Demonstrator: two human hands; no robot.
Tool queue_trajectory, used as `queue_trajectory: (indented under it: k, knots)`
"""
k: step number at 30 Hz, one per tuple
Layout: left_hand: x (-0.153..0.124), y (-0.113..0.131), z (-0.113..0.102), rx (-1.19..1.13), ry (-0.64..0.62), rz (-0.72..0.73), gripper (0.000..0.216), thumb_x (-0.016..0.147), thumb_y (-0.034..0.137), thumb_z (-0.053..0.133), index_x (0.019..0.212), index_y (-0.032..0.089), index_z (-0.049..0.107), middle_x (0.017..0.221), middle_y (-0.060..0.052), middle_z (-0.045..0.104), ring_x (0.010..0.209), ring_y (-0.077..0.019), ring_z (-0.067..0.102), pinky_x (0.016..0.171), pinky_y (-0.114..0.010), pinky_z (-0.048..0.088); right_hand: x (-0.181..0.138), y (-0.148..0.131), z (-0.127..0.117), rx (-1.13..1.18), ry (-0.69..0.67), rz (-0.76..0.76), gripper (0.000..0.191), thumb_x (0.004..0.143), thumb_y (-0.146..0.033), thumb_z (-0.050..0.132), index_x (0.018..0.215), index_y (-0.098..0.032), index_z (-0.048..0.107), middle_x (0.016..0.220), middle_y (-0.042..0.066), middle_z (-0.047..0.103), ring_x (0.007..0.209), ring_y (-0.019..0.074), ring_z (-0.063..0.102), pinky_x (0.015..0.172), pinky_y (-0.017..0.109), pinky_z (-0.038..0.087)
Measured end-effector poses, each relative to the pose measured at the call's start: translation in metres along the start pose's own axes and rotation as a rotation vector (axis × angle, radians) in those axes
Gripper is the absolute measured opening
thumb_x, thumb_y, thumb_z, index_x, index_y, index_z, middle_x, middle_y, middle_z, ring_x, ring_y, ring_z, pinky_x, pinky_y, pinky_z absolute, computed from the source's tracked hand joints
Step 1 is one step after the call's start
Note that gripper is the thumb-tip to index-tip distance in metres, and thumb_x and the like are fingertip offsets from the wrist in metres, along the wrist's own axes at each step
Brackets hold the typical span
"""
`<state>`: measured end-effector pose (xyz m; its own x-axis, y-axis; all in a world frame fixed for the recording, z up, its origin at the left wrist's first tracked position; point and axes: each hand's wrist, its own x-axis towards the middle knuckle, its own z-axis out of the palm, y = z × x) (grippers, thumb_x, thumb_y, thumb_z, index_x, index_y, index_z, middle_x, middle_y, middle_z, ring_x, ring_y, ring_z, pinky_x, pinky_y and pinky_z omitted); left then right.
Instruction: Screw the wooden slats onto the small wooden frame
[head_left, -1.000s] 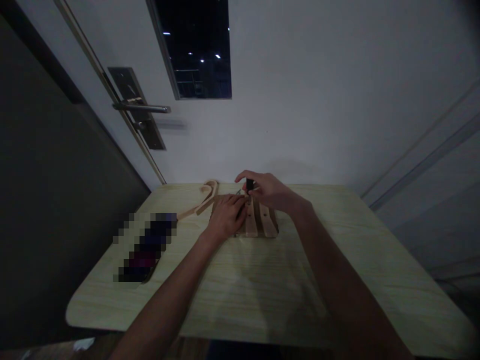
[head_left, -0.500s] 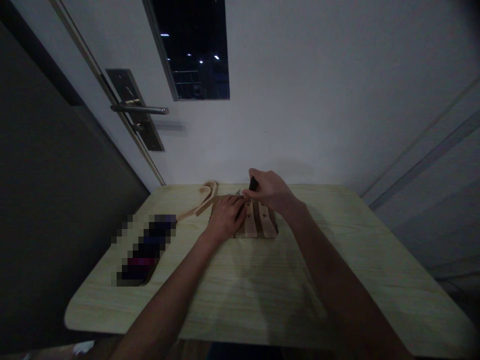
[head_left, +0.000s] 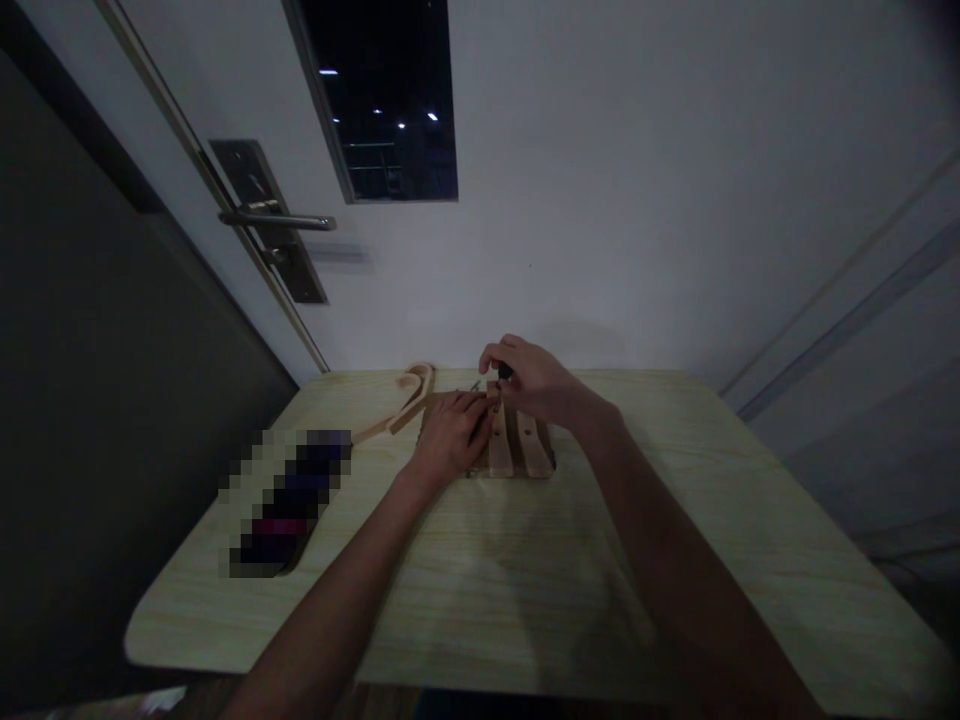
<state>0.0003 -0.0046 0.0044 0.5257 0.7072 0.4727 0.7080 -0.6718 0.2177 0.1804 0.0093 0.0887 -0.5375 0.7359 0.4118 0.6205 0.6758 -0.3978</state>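
Observation:
A small wooden assembly (head_left: 536, 460) lies near the back of the table, with two curved pale wooden strips standing side by side and dark holes in them. My left hand (head_left: 452, 430) presses down on its left part, fingers over the board and thumb against the nearer strip, holding it. Above the strips' far end, my right hand (head_left: 529, 380) is closed around a black-handled screwdriver (head_left: 505, 371). Only a bit of the dark handle shows between the fingers; its tip is hidden. Left of my left hand lies a loose wooden hook-shaped piece (head_left: 416, 400).
A blurred-out dark phone-like object (head_left: 289, 510) rests on the left of the pale table (head_left: 450, 600). Right behind the table stands a white door (head_left: 600, 200) with a metal handle (head_left: 289, 220) and a dark window. Small metal bits (head_left: 475, 387) show behind my left hand.
My right hand's fingers have shifted and loosened around the dark handle, with the index finger now stretched further left. The handle shows less. My left hand stays put.

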Motion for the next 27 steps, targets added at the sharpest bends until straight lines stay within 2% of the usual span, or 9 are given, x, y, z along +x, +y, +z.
queue_trajectory:
  k: [4,6,8,12,16,20,23,27]
  knots:
    - [-0.001,-0.001,0.001,-0.007,0.004,0.002,0.032,0.098,0.025,0.045,0.122,0.013,0.062,0.125,-0.014,0.067,0.116,-0.0288,0.060,0.101,-0.049,0.048,0.000,0.001,-0.003,0.054,-0.018,0.026,0.034,0.080,-0.007,0.050,0.111,-0.016,0.061,0.090,0.006,0.062,0.082,0.0174,0.055,0.077,0.029,0.040]
    - [-0.001,-0.002,0.001,-0.009,0.015,0.009,0.031,0.098,0.025,0.045,0.122,0.013,0.063,0.124,-0.014,0.067,0.115,-0.0285,0.060,0.101,-0.049,0.048,0.001,0.001,-0.003,0.080,-0.027,0.030,0.039,0.085,-0.014,0.054,0.123,-0.017,0.058,0.087,0.004,0.064,0.080,0.0177,0.055,0.076,0.029,0.040]
    - [-0.001,-0.002,0.002,-0.006,0.025,0.013,0.031,0.098,0.025,0.046,0.121,0.014,0.063,0.123,-0.014,0.068,0.114,-0.0284,0.060,0.101,-0.049,0.048,0.002,0.000,-0.003,0.083,-0.011,0.030,0.041,0.086,-0.023,0.060,0.127,-0.018,0.057,0.084,0.002,0.065,0.077,0.0174,0.055,0.072,0.028,0.038]
    - [-0.001,-0.002,0.002,0.006,0.024,0.011,0.031,0.098,0.025,0.046,0.120,0.014,0.063,0.124,-0.015,0.067,0.114,-0.0296,0.060,0.099,-0.050,0.049,0.004,-0.003,0.000,0.025,0.039,0.095,0.027,0.083,-0.030,0.067,0.107,-0.019,0.066,0.077,0.000,0.063,0.069,0.0148,0.052,0.065,0.026,0.033]
    - [-0.001,0.000,0.000,0.001,0.013,-0.006,0.031,0.098,0.025,0.045,0.121,0.015,0.063,0.124,-0.015,0.066,0.115,-0.0299,0.059,0.098,-0.051,0.049,0.005,-0.006,0.006,-0.108,0.092,0.174,0.014,0.083,-0.032,0.067,0.091,-0.022,0.064,0.080,0.001,0.064,0.073,0.0152,0.052,0.064,0.027,0.030]
    - [-0.001,0.000,0.000,-0.005,0.008,0.003,0.031,0.098,0.025,0.045,0.121,0.015,0.063,0.122,-0.014,0.067,0.114,-0.0298,0.059,0.099,-0.050,0.049,0.005,-0.006,0.012,-0.162,0.107,0.189,0.014,0.084,-0.033,0.064,0.091,-0.022,0.058,0.087,0.003,0.064,0.075,0.0159,0.051,0.064,0.027,0.031]
    - [-0.001,0.000,0.000,0.000,0.006,0.002,0.031,0.098,0.026,0.046,0.120,0.014,0.063,0.122,-0.014,0.067,0.113,-0.0301,0.059,0.099,-0.050,0.048,0.004,-0.005,0.013,-0.108,0.125,0.187,0.016,0.086,-0.035,0.059,0.095,-0.022,0.057,0.092,0.003,0.063,0.074,0.0152,0.050,0.066,0.027,0.034]
    - [-0.001,0.000,0.000,-0.004,0.002,0.002,0.031,0.097,0.025,0.046,0.120,0.015,0.064,0.119,-0.014,0.068,0.111,-0.0294,0.060,0.097,-0.050,0.049,0.001,-0.005,0.008,0.048,0.124,0.140,0.019,0.079,-0.021,0.056,0.098,-0.020,0.057,0.095,0.004,0.062,0.078,0.0148,0.053,0.074,0.028,0.040]
